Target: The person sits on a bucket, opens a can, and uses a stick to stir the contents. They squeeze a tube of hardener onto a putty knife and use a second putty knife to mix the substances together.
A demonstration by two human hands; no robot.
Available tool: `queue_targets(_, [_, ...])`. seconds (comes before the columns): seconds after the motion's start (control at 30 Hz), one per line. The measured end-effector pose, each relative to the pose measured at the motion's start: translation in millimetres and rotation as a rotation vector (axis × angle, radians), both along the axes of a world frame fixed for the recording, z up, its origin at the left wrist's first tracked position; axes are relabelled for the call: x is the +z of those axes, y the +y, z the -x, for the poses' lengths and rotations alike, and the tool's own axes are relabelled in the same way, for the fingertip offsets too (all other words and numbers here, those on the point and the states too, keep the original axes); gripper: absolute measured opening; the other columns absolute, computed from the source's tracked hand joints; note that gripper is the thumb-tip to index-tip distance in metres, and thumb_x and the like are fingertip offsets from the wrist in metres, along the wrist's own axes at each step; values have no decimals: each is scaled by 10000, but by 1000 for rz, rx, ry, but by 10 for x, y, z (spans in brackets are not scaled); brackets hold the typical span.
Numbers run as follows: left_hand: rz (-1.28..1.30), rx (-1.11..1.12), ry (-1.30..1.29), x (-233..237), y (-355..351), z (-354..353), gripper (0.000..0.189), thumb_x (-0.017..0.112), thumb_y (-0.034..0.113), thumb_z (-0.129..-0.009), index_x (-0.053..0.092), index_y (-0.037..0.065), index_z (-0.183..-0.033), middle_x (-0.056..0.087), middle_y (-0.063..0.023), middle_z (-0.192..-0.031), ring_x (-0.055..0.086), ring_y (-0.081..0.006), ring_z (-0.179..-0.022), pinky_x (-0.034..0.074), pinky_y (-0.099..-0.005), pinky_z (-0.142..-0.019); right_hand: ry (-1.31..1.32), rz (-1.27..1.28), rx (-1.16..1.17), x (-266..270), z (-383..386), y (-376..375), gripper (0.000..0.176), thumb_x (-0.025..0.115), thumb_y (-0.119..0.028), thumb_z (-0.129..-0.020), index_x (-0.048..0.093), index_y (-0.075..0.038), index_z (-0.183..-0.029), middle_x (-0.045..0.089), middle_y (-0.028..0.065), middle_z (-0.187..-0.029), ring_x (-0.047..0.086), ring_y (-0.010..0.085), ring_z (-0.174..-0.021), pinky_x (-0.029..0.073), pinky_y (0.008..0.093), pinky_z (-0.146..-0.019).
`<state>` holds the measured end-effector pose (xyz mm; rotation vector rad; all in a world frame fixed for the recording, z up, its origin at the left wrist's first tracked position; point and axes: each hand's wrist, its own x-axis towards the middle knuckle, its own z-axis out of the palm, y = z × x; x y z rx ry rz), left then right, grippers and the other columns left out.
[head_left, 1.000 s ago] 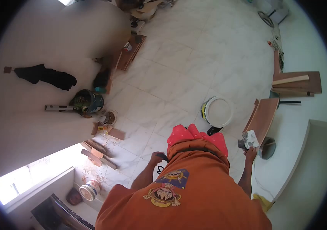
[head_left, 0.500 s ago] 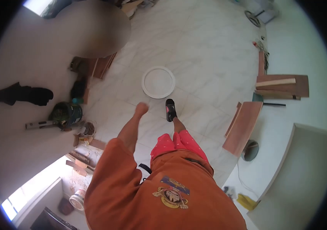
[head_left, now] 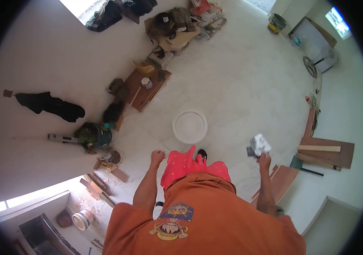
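Out to the right, my right hand (head_left: 264,160) is closed on a crumpled white and grey bundle (head_left: 260,145), which hangs above the pale tiled floor. My left hand (head_left: 158,157) is held away from my body on the left, its fingers curled with nothing visible in them. On the floor in front of my feet lies a round white lid-like disc (head_left: 190,127), untouched by either hand. One dark shoe (head_left: 202,154) shows just below the disc.
Wooden boards (head_left: 285,178) lie at the right, beside more planks (head_left: 326,148). A bucket of tools (head_left: 96,136) stands at the left wall. Farther off are a brown board with a small can (head_left: 146,83), a fan (head_left: 310,66) and a dark bucket (head_left: 277,24).
My right hand has come into view with the bundle. The view has tilted up, so the disc sits lower and more of the far floor shows. A blurred area at upper left is gone.
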<state>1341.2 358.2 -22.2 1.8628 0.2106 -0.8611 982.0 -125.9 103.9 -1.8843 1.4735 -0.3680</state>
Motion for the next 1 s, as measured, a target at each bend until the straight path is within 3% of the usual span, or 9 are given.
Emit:
queue_targets(0.1, [-126,114,166,75,696,-254,177,618,200,-896,668,40,-952,699,-68,-830,673,-139,-673,476,-247,-481,-104,-19,143,893,-1400,-269,344,443,-260,-1026,612,40,-1018,642,108,-657,610,153,-525,489,303,-488])
queue_targets(0.23, [-161,230,399,-84,1295,-336,234,581,189,-910,651,38,-1075,697,-108,-910,690,-225,-729,503,-301,-564,-330,-114,203,1382,-2620,23,340,478,-302,-1044,612,4,-982,673,78,-700,606,114,-556,485,271,-514])
queue_targets(0.4, [-183,94,567,-63,995,-976,223,570,132,-921,669,1,-1072,705,-112,-875,674,-195,-655,464,-277,-495,-363,-187,225,1454,-3769,993,341,503,-309,-1042,626,-8,-939,679,69,-731,594,84,-597,486,243,-538])
queue_targets(0.5, [-20,78,448,-117,689,-1594,204,591,180,-927,669,9,-1007,708,-84,-866,684,-172,-678,472,-261,-507,-337,-276,362,1491,-4312,1507,317,534,-267,-1029,599,-12,-854,640,48,-680,573,86,-561,468,243,-529])
queue_targets(0.6, [163,64,317,48,370,-2312,266,600,278,-952,649,54,-1086,710,-66,-964,698,-168,-824,532,-299,-672,-239,-249,443,1470,-4688,1669,325,553,-247,-1012,564,-7,-793,618,69,-644,573,110,-549,457,273,-518])
queue_targets(0.7, [278,91,189,163,202,-2833,267,607,299,-956,655,58,-1060,711,-58,-929,698,-159,-808,534,-275,-657,-219,-186,455,1502,-4930,1718,344,562,-248,-998,549,2,-761,599,97,-616,575,146,-535,458,308,-516])
queue_targets(0.83, [284,204,93,93,384,-3183,239,608,243,-922,693,20,-904,706,-75,-795,685,-146,-699,524,-270,-578,-179,68,565,1165,-5177,1519,390,546,-278,-997,567,18,-743,611,107,-603,607,177,-530,478,339,-512])
queue_targets(0.93, [109,222,131,-392,842,-3183,215,633,213,-910,686,6,-884,691,-87,-756,670,-181,-646,518,-302,-532,-255,-163,523,1414,-5525,1590,361,546,-239,-1003,567,16,-749,620,91,-615,601,139,-524,479,300,-493])
queue_targets(1.0, [147,435,262,-188,1074,-2957,186,666,161,-877,675,-24,-879,662,-112,-726,642,-201,-609,501,-325,-502,-292,-181,543,1373,-5709,1565,358,554,-241,-999,565,16,-750,622,94,-620,607,143,-520,487,302,-490])
